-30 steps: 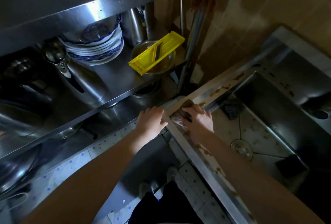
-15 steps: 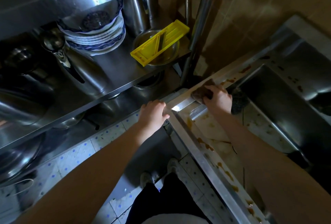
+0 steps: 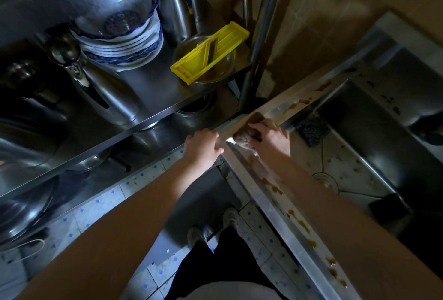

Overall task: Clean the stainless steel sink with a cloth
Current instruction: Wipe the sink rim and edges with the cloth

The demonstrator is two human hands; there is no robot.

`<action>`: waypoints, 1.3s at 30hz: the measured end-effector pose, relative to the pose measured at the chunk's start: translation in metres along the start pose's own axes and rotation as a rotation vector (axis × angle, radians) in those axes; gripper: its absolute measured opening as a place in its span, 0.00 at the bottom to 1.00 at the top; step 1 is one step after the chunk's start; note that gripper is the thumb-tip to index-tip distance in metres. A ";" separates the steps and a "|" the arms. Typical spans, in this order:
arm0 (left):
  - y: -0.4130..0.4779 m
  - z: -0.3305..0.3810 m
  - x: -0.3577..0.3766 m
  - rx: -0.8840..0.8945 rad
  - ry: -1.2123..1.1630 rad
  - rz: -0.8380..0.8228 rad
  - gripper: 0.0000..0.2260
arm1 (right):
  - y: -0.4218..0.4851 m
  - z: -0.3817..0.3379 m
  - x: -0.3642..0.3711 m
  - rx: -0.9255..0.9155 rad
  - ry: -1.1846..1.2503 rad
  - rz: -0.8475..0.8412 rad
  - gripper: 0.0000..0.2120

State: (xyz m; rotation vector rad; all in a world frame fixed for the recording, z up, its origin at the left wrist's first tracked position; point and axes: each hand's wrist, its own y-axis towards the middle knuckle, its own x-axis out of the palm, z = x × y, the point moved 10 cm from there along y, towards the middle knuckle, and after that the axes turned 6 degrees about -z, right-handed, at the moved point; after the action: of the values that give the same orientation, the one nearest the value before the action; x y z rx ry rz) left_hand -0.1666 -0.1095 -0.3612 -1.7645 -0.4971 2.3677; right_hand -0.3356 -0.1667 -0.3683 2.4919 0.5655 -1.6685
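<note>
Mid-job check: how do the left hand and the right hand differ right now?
The left hand holds no cloth; the right hand holds the cloth. The left hand's fingers curl over the corner of the sink rim; the right hand presses the cloth down on the rim's top, beside the basin. Both are at that same corner, close together but not touching.
</note>
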 end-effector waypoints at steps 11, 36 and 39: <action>0.001 0.001 0.001 0.002 0.024 -0.017 0.15 | -0.028 -0.010 0.011 -0.034 0.008 -0.126 0.18; -0.006 0.007 -0.003 -0.011 0.004 -0.018 0.15 | 0.013 0.050 -0.033 0.248 0.118 0.060 0.21; -0.007 0.008 -0.002 -0.014 -0.001 -0.027 0.16 | 0.002 0.030 -0.021 0.150 0.097 0.034 0.22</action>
State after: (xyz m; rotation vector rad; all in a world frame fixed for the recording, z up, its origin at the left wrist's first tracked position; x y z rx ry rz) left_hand -0.1740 -0.1044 -0.3552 -1.7513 -0.5349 2.3526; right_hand -0.3682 -0.1823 -0.3615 2.6835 0.4183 -1.6432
